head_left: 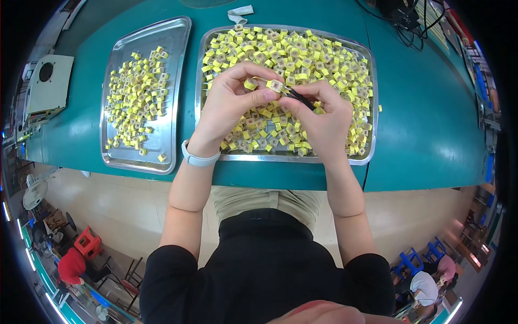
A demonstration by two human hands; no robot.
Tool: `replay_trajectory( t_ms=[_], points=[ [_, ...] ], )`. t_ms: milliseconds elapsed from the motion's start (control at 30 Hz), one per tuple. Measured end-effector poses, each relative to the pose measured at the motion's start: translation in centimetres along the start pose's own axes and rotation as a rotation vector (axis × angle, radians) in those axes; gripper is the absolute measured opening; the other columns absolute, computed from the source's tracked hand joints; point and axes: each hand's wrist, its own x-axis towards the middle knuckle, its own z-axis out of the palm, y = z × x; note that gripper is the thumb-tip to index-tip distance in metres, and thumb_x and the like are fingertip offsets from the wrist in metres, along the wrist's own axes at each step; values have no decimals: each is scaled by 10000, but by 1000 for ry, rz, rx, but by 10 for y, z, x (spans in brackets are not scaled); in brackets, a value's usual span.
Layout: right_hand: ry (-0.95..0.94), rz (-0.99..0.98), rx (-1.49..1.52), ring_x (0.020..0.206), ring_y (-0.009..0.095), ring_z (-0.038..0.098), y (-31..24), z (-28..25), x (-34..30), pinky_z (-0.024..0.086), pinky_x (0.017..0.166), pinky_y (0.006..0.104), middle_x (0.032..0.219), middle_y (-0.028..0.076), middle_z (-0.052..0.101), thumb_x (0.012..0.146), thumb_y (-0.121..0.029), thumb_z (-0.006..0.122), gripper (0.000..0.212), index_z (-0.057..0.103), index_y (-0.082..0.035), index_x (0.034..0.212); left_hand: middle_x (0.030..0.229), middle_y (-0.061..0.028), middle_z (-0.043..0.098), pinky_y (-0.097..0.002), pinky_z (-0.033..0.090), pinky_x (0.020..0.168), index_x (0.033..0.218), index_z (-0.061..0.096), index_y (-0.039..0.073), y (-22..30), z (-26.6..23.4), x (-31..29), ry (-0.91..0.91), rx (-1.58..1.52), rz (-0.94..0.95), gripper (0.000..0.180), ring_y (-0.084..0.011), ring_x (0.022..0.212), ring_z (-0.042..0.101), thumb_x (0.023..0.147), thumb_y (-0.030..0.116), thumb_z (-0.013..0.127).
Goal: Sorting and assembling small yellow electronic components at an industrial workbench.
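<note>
One yellow-sided component [275,85] sits between the hands [229,100] [326,114], above the tray [275,157].

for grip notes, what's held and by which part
Left hand: small yellow-sided square component, by its body; another, left of it, may be held. Right hand: slim black tweezer-like tool, by its shaft.

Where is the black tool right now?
In the head view, right of centre: the black tool is in the right hand, over the fuller tray, beside a yellow component in the left hand.
</note>
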Motion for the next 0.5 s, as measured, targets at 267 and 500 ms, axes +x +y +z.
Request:
replay_trajectory(
  t_ms=[267,500],
  points=[
    [-21,16,-22,739,101,669,2,0,1,534,686,234,794,44,701,744,-103,859,233,711,-8,896,1063,-102,695,-275,539,847,1032,675,3,-3,0,1,-3,29,42,218,-139,961,638,828,-25,747],
    [-28,11,-36,741,105,677,2,-2,2,538,687,234,792,48,707,738,-98,862,243,713,-5,906,1067,-114,691,-283,560,832,1048,664,-3,-1,0,1,22,-63,-29,229,-161,971,661,836,-7,750]
  ],
)
